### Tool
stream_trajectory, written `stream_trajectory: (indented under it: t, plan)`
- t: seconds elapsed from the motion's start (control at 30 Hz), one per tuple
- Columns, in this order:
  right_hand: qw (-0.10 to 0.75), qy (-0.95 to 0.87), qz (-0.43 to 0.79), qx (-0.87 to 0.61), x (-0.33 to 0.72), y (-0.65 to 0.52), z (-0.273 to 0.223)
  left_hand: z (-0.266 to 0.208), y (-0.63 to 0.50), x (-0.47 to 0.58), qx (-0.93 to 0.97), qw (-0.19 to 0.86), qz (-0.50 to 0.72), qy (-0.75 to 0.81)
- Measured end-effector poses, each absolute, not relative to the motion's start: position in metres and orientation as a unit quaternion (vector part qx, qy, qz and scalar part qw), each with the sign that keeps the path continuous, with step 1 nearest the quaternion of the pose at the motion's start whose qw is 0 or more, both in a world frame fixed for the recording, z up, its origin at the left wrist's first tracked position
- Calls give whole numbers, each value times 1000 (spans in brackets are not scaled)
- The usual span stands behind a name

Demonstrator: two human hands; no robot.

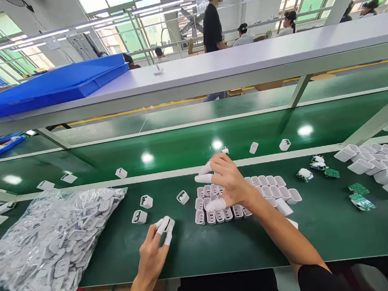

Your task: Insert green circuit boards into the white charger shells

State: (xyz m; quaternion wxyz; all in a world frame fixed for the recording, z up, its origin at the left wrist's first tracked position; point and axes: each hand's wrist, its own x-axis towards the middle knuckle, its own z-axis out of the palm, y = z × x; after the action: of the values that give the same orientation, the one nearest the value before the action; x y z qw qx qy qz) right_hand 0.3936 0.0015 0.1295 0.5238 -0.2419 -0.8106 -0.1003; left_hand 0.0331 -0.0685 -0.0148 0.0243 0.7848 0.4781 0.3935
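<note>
My left hand [152, 251], with white finger cots on its tips, grips a small white plastic housing [168, 224] just above the green table. Over the rows of open white housings [200, 217] hovers my right hand [227, 179]. Its thumb and fingers, also in white cots, are spread apart with nothing visible between them, and it hides part of the rows. Near my left hand lie several separate white housings, one of them [139, 217] on its side with dark slots showing. Another housing [182, 197] lies between my two hands.
A clear plastic bag [53, 248] full of flat white parts lies at left. Green circuit boards [362, 201] and stacked white cases [386, 165] are at right. A shelf [234, 65] with a blue tray [56, 83] crosses above the table. Several people are beyond it.
</note>
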Motion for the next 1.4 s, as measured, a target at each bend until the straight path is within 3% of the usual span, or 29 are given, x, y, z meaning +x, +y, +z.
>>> stream_trajectory:
  t: [0.17,0.47,0.77,1.1,1.23,1.4]
  plan:
    - [518,-816,-98,-237,391,1,128,-45,-64,17,793,-12,383,474]
    - [541,-801,-105,-235,390,5,125,-68,-55,-7,761,88,397,506]
    - [530,-808,-106,-235,399,-4,137,-35,-53,24,788,35,399,468]
    - [524,-807,-125,-241,403,-4,143,-17,-64,54,626,306,472,540]
    - [519,-806,-147,-244,409,-5,148,-9,-65,68,550,348,518,555]
    - [530,-791,-183,-246,420,2,146,39,-74,105,184,594,658,424]
